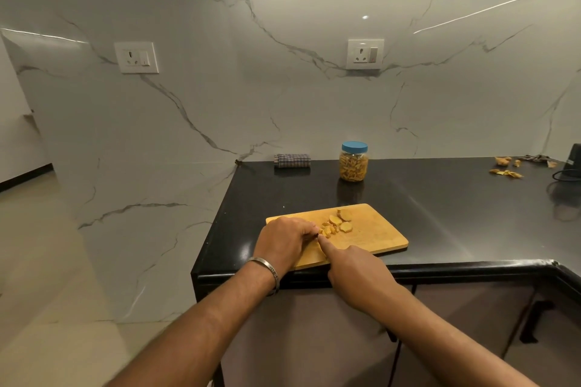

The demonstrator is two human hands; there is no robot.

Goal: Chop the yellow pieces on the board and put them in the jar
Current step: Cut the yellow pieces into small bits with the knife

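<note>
Wooden and pale, the board (371, 239) lies at the tabletop's (440, 204) near edge, where two bare hands meet over a small heap of yellow pieces (336, 225). The left hand (284, 240), a metal bangle (267, 273) on its wrist, curls knuckles-up at the heap's near-left end, fingertips seemingly pinning the piece being worked; exactly what they hold is hidden. The right hand (355, 273) comes in from the near right, forefinger stretched forward toward the left fingertips as if along the back of a blade; no knife can be made out, so whether that hand grips one cannot be told.

From the point where the hands meet, the pieces trail away up and to the right, smaller bits closest, wider slices beyond. Any further cutting would likely progress along that line, away from the left hand.

Well beyond the board, farther back on the tabletop, stands the jar (353, 163), already largely filled with yellow strips and closed with its blue lid (354, 146). It sits ahead and slightly right, so the right hand looks the nearer for the transfer, and the lid must come off first. A folded checked cloth (292, 160) lies to the jar's left; scraps (506, 173) litter the far right.
</note>
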